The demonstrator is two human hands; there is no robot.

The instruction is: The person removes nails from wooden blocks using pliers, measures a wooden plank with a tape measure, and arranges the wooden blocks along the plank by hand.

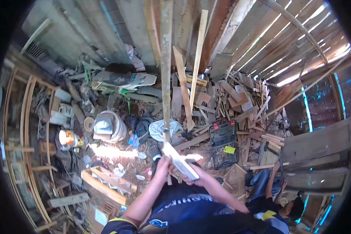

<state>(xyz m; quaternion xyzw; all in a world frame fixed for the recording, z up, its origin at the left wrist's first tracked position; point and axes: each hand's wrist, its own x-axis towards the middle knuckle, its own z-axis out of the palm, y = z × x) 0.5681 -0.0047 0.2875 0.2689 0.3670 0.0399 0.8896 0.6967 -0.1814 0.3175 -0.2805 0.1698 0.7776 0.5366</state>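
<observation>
A pale wooden board (179,160), bright in the light, slants in front of my body. My left hand (166,165) is closed round its left edge near the middle. The tip of a thin wooden piece (169,180) shows just under that hand; whether the hand grips it too I cannot tell. At the board's lower right end, my right hand (192,176) is closed on it, with some fingers hidden. Just beyond the board stands a tall wooden post (166,78), with a light cloth (163,129) around its lower part.
An open tool case (223,134) lies ahead to the right, beside piled wood scraps (238,97). A motorcycle (124,81) leans by the far wall. Left are a large bucket (119,126) and a wooden frame (105,185). Another person (271,202) crouches at lower right, hands on wood.
</observation>
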